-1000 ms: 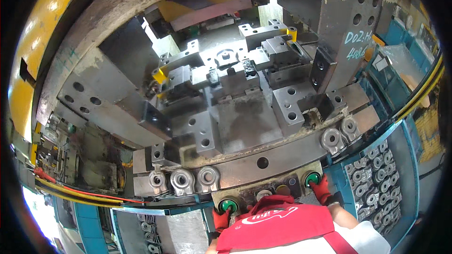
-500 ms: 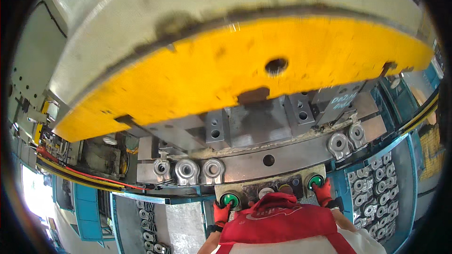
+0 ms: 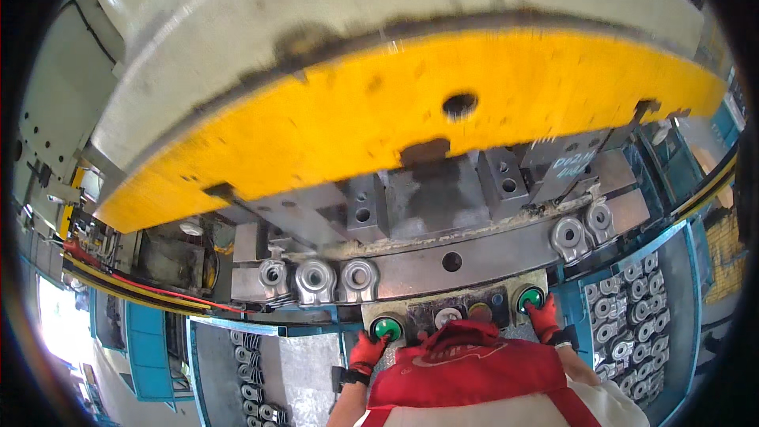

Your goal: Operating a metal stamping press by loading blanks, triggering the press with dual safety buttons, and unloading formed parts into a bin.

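While the yellow-faced press ram (image 3: 411, 119) stands low over the die block (image 3: 431, 198), both hands rest at the near edge of the control panel (image 3: 458, 315), one to each side. The left hand (image 3: 368, 349), in a red glove, lies just beside the left green button (image 3: 387, 328), its fingertips reaching the button's near left rim; the right hand (image 3: 544, 318), gloved alike, lies against the right green button (image 3: 530, 299) — whether either is pressing down cannot be told. Neither hand is clenched or grasping anything; the fingers appear extended over the buttons. The two buttons lie on a line running left to right, rising slightly toward the far right, and each hand is nearest its own button. The panel sits just near of the grey bed plate (image 3: 474, 257), its long axis also left to right. Forged ring-ended parts (image 3: 316, 281) stand in a row on the bed, far and left of the left hand — more lie in the blue bin (image 3: 632, 316) at right.
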A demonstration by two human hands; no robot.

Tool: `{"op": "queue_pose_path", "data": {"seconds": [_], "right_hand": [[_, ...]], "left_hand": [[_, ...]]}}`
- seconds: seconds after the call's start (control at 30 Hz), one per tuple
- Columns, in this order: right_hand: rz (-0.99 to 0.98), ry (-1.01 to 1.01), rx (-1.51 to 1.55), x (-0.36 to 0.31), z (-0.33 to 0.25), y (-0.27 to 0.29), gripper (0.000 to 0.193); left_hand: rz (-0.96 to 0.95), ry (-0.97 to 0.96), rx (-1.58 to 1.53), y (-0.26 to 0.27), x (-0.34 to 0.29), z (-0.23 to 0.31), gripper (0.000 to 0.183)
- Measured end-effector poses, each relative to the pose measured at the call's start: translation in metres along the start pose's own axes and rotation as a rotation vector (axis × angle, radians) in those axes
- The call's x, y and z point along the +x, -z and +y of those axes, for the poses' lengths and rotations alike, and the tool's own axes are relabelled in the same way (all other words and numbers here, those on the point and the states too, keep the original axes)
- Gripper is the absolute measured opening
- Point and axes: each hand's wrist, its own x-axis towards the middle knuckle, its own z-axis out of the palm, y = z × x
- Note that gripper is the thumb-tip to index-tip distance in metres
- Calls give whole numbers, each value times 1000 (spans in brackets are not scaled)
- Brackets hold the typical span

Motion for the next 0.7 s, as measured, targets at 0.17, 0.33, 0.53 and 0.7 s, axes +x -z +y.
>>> {"op": "queue_pose_path", "data": {"seconds": [0.17, 0.33, 0.53, 0.7], "right_hand": [[-19, 4, 2, 5, 2, -2, 95], [-15, -59, -29, -8, -13, 4, 93], [-13, -67, 15, -9, -3, 0, 96], [28, -74, 126, -14, -11, -4, 102]], "left_hand": [[56, -466, -45, 97, -45, 84, 56], [323, -1120, -457, 171, -52, 229, 55], [795, -943, -35, 198, 40, 399, 76], [634, -770, 91, 218, 161, 482, 93]]}}
